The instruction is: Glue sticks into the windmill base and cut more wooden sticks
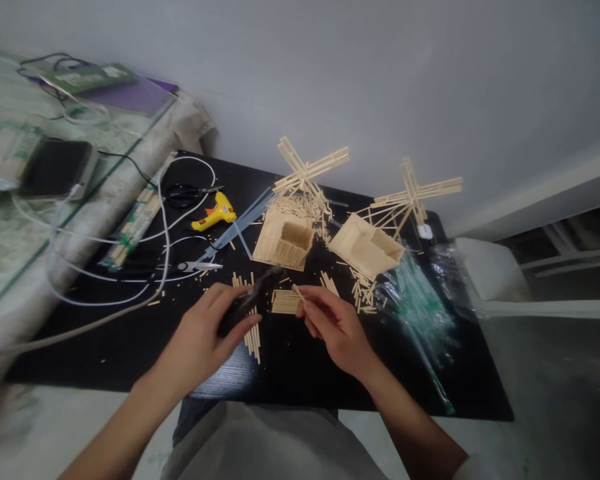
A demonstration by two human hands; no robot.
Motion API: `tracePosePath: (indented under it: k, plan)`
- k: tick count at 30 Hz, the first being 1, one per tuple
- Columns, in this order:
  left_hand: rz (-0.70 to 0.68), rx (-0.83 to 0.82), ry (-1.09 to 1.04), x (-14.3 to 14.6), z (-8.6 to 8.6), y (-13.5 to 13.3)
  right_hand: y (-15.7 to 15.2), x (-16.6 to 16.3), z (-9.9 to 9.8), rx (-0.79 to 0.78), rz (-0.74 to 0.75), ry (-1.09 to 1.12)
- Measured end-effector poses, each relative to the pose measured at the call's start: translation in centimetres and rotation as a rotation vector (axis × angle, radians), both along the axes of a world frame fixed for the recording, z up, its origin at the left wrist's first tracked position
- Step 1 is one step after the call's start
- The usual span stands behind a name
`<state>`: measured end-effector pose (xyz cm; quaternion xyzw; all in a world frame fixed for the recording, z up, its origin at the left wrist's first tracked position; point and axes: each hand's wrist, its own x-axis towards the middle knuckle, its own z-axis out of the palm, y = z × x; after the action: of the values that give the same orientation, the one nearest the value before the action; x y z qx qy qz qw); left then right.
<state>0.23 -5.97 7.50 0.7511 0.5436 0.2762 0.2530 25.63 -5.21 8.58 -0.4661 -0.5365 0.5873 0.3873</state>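
My left hand (pixel 203 330) is closed around a black elongated tool (pixel 253 300), blurred, its exact kind unclear; its narrow end points up and right. Between the thumb and fingers of my right hand (pixel 333 323) is a short wooden stick (pixel 298 293). Just beneath it, a small panel of wooden sticks (pixel 284 303) laid side by side rests on the black table, partly hidden by my right fingers. Loose sticks (pixel 253 340) lie beside my left hand. Beyond stand two stick-built models, a left one (pixel 270 237) and a right one (pixel 353 237), with cross-shaped stick blades.
On the black table (pixel 380 373) lie a yellow glue gun (pixel 215 212), black-handled scissors (pixel 185 193), a metal cutting tool (pixel 193 266) and translucent glue sticks (pixel 240 227). White cable (pixel 166 233) loops across the left side. Clear plastic packaging (pixel 423 307) covers the right; stick bundles (pixel 135 227) lie left.
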Motion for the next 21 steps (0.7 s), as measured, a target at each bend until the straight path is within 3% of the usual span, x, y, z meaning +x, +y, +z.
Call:
tracePosePath:
  k: [5, 11, 21]
  plan:
    - [-0.038, -0.028, -0.032, 3.0, -0.2, 0.0, -0.1, -0.3, 0.1, 0.02, -0.071, -0.071]
    - [-0.104, -0.071, -0.021, 3.2, -0.4, -0.2, 0.0, -0.1, 0.3, 0.056, -0.053, -0.167]
    - [-0.097, -0.125, 0.001, 3.6, -1.0, -0.5, 0.2, 0.1, 0.6, 0.029, -0.027, -0.176]
